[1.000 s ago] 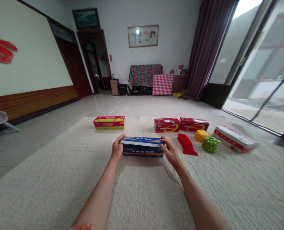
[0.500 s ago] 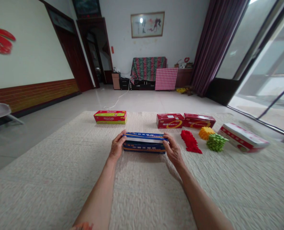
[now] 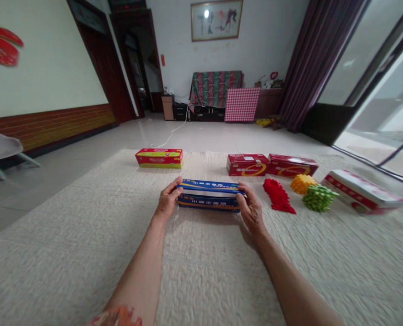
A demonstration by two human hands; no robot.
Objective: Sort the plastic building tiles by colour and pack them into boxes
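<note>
A long blue box with white lettering rests on a cream quilted cover. A pale strip runs along its upper front, below the blue top. My left hand grips its left end, fingers on the top edge and thumb at the front. At the right end my right hand holds it the same way. Right of that hand lies a bumpy red thing, with a yellow scalloped piece and a green knobbly piece beyond it.
Behind the blue box, a red and yellow-green box stands to the left and two dark red boxes to the right. A white and red box lies far right. A pale chair stands at the left.
The camera view has shifted, so the room and boxes sit slightly higher and further right in the picture. Both hands keep their hold on the blue box.
</note>
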